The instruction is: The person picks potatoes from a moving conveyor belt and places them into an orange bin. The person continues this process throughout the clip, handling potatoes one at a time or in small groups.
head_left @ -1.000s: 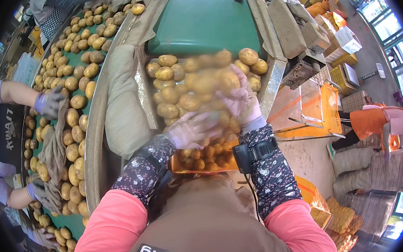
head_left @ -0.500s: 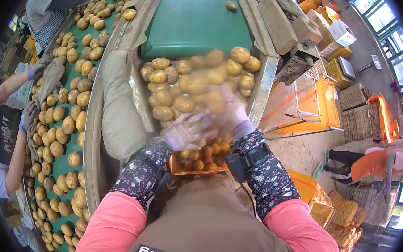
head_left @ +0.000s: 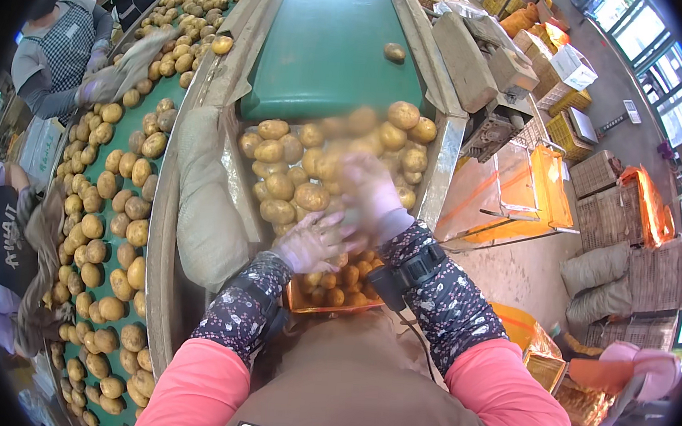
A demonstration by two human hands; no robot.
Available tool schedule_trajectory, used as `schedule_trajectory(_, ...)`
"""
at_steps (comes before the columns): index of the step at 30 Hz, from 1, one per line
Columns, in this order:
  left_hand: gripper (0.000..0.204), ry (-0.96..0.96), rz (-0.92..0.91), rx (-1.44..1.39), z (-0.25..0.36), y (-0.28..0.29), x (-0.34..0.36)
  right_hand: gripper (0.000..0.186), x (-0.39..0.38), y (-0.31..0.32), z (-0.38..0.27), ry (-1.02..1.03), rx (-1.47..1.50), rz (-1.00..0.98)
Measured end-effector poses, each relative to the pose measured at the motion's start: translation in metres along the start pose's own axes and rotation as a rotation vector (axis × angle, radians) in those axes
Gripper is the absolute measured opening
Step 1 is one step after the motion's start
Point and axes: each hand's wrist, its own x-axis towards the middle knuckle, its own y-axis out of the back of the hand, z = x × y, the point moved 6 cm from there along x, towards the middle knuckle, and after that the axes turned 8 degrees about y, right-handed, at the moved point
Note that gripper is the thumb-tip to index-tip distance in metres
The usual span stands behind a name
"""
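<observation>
Pale-gloved, my left hand (head_left: 313, 241) has its fingers spread at the near edge of the potatoes (head_left: 279, 186) gathered in a metal-sided chute (head_left: 443, 161). Nothing shows in that hand. My right hand (head_left: 373, 191) is over the same potatoes, a little farther away and to the right. Motion smears its fingers, so whether it holds a potato cannot be told. Some potatoes beyond it are blurred too. Just below both hands, more potatoes (head_left: 336, 296) fill an orange-lined container (head_left: 313, 308) against my apron.
A green belt (head_left: 333, 52) runs down to the chute, with one potato (head_left: 394, 52) on it. Left of a cloth-wrapped edge (head_left: 208, 194), another belt carries many potatoes; co-workers (head_left: 40, 61) stand beyond it. An orange-draped frame (head_left: 547, 189) and stacked crates (head_left: 598, 205) stand right.
My right hand has shifted slightly left, and the potato blurred beside it is no longer distinct. My left hand stays nearly in place. Co-workers at left and a person at right have moved.
</observation>
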Motion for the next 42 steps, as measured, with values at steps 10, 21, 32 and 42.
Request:
schedule_trajectory(10, 0.073, 0.058, -0.202, -0.016, 0.001, 0.000, 0.002, 0.049, 0.020, -0.036, -0.041, 0.775, -0.255, -0.119)
schedule_trajectory(21, 0.074, 0.030, -0.116, 0.041, 0.001, -0.002, 0.002, 0.051, 0.124, 0.069, -0.123, 0.357, -1.327, 0.234)
schedule_trajectory(32, 0.075, 0.027, -0.189, -0.001, -0.001, 0.000, 0.002, 0.046, 0.127, 0.061, -0.106, 0.318, 0.049, -0.081)
schedule_trajectory(42, 0.075, 0.043, -0.205, -0.038, 0.000, 0.005, 0.003, 0.045, 0.039, 0.009, -0.078, 0.123, 0.909, -0.621)
